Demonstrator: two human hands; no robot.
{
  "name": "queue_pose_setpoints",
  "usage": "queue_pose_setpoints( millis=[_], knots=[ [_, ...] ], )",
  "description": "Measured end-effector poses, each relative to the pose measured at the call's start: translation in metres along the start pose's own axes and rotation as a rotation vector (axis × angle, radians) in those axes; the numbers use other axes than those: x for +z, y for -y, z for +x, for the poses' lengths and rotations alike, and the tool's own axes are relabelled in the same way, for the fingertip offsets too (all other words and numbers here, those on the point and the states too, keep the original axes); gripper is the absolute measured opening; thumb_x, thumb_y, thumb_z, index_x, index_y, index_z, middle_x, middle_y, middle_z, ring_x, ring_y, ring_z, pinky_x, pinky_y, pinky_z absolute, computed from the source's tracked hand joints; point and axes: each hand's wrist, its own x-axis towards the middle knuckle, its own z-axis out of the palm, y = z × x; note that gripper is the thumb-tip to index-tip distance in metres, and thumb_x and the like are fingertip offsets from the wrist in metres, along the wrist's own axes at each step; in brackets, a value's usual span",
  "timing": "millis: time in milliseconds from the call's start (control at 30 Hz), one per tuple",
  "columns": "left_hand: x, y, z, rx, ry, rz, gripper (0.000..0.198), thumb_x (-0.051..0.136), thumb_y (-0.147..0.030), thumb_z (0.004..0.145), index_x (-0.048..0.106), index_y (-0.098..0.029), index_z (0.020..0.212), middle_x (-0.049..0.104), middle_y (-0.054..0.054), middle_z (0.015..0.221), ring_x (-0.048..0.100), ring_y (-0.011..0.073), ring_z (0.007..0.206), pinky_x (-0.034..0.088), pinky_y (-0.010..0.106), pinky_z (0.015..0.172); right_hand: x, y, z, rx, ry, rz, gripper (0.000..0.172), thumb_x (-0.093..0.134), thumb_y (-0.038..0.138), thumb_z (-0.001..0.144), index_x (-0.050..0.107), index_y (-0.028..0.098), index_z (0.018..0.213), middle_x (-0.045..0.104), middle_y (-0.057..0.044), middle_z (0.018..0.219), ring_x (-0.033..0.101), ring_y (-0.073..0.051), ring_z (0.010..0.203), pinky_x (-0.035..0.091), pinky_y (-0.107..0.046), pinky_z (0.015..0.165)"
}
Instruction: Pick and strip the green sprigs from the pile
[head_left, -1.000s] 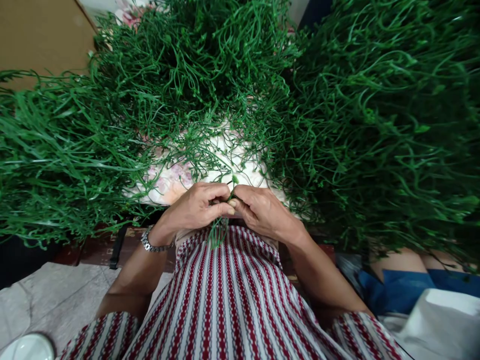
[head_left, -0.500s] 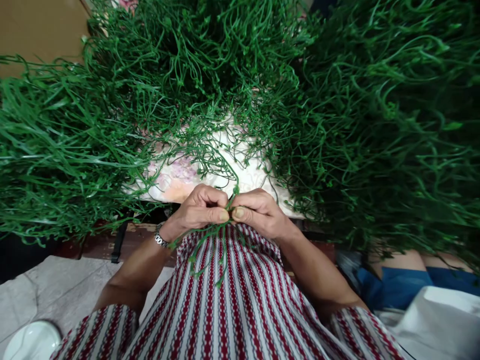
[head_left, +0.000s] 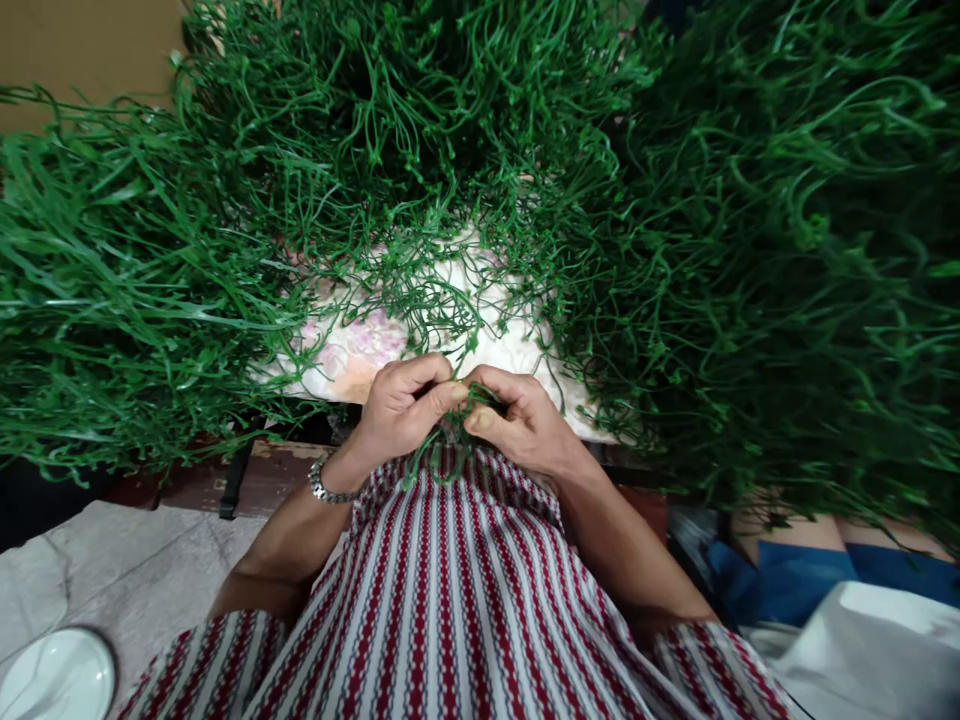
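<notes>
My left hand (head_left: pixel 405 408), with a metal watch (head_left: pixel 328 485) at the wrist, pinches a small sprig of thin green stems (head_left: pixel 427 458) between thumb and bent forefinger. Close beside it, my right hand (head_left: pixel 525 418) has its fingers curled round the same stems, thumb slightly away from the forefinger. Loose ends of the sprig hang below both hands, in front of my striped clothing. Just beyond the hands, a few tangled stems (head_left: pixel 435 300) lie on a pale flowered tablecloth (head_left: pixel 360 350). What kind of plant it is, and whether it is real, I cannot tell.
Large heaps of green stems rise on the left (head_left: pixel 112 280), at the back (head_left: pixel 450 90) and on the right (head_left: pixel 787 300). A white round lid or dish (head_left: pixel 60 675) is at lower left. Blue cloth and bare legs of another person (head_left: pixel 802 555) show at right.
The sprig has been drawn in: the long stem that stuck up past the hands is lower, and the ends below hang shorter. My left hand has tilted upward; my right thumb has parted from its forefinger.
</notes>
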Motion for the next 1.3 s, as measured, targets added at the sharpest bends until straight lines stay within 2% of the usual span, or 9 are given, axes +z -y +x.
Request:
queue_pose_setpoints(
  millis=[133, 300, 433, 567, 667, 767, 900, 1067, 1300],
  knots=[
    [0.006, 0.0, 0.0, 0.147, -0.053, 0.202, 0.025, 0.06, -0.01, 0.075, 0.042, -0.015, 0.059, 0.038, -0.006, 0.052, 0.034, 0.0037, 0.048, 0.028, 0.016, 0.047, 0.002, -0.002, 0.001, 0.061, 0.009, 0.033, 0.036, 0.071, 0.04, 0.068, 0.044, 0.016, 0.066, 0.032, 0.007, 0.059, 0.027, -0.005, 0.055, 0.022, -0.019, 0.047],
    [0.011, 0.001, -0.001, 0.164, -0.099, 0.178, 0.023, 0.062, -0.009, 0.074, 0.045, -0.015, 0.058, 0.04, -0.006, 0.053, 0.036, 0.0039, 0.049, 0.03, 0.017, 0.048, 0.007, -0.006, 0.002, 0.047, 0.007, 0.066, 0.032, 0.069, 0.034, 0.07, 0.043, 0.015, 0.064, 0.034, 0.006, 0.061, 0.032, -0.006, 0.058, 0.026, -0.019, 0.052],
    [0.01, 0.006, -0.002, 0.061, -0.074, -0.007, 0.024, 0.062, -0.014, 0.075, 0.047, -0.015, 0.056, 0.039, -0.006, 0.051, 0.035, 0.0043, 0.047, 0.028, 0.018, 0.047, 0.009, -0.003, 0.001, 0.055, -0.012, 0.125, 0.028, 0.059, 0.029, 0.078, 0.041, 0.016, 0.062, 0.031, 0.007, 0.058, 0.028, -0.005, 0.053, 0.023, -0.019, 0.048],
    [0.011, 0.011, -0.006, -0.157, -0.097, -0.262, 0.025, 0.061, -0.023, 0.078, 0.048, -0.015, 0.057, 0.039, -0.005, 0.05, 0.032, 0.0053, 0.047, 0.025, 0.02, 0.045, 0.009, 0.004, 0.0, 0.022, -0.043, 0.018, 0.027, 0.051, 0.02, 0.079, 0.035, 0.017, 0.058, 0.027, 0.007, 0.053, 0.023, -0.004, 0.049, 0.02, -0.019, 0.045],
    [0.011, 0.01, -0.008, -0.294, -0.05, -0.436, 0.032, 0.064, -0.03, 0.075, 0.045, -0.015, 0.054, 0.033, -0.005, 0.049, 0.027, 0.0055, 0.046, 0.019, 0.021, 0.044, 0.005, 0.005, -0.001, -0.028, 0.079, -0.025, 0.026, 0.051, 0.02, 0.079, 0.036, 0.017, 0.058, 0.028, 0.007, 0.053, 0.025, -0.004, 0.049, 0.02, -0.019, 0.046],
    [0.01, 0.006, -0.008, -0.376, -0.021, -0.567, 0.035, 0.067, -0.031, 0.07, 0.042, -0.015, 0.052, 0.031, -0.005, 0.048, 0.026, 0.005, 0.044, 0.017, 0.02, 0.042, 0.001, 0.003, -0.002, -0.072, 0.181, 0.034, 0.025, 0.049, 0.023, 0.081, 0.039, 0.016, 0.06, 0.028, 0.007, 0.052, 0.024, -0.003, 0.046, 0.019, -0.019, 0.044],
    [0.01, 0.001, -0.008, -0.431, -0.011, -0.65, 0.035, 0.068, -0.031, 0.069, 0.041, -0.016, 0.053, 0.032, -0.005, 0.046, 0.026, 0.0045, 0.042, 0.018, 0.019, 0.039, -0.001, 0.003, -0.001, -0.102, 0.24, 0.099, 0.023, 0.049, 0.023, 0.082, 0.044, 0.015, 0.061, 0.028, 0.008, 0.049, 0.022, -0.003, 0.044, 0.019, -0.019, 0.042],
    [0.012, -0.003, -0.012, -0.452, -0.061, -0.68, 0.034, 0.068, -0.031, 0.069, 0.042, -0.016, 0.054, 0.035, -0.006, 0.047, 0.026, 0.0037, 0.04, 0.019, 0.017, 0.036, -0.001, 0.007, 0.0, -0.085, 0.286, 0.263, 0.023, 0.051, 0.021, 0.079, 0.042, 0.015, 0.058, 0.03, 0.008, 0.048, 0.023, -0.003, 0.043, 0.019, -0.019, 0.041],
    [0.011, -0.01, -0.016, -0.436, -0.044, -0.714, 0.032, 0.068, -0.028, 0.07, 0.042, -0.016, 0.054, 0.034, -0.006, 0.044, 0.028, 0.0038, 0.039, 0.02, 0.017, 0.037, 0.006, 0.008, -0.003, 0.054, 0.357, 0.568, 0.026, 0.053, 0.02, 0.077, 0.038, 0.016, 0.056, 0.029, 0.008, 0.048, 0.022, -0.002, 0.041, 0.016, -0.019, 0.041]
  ],
)
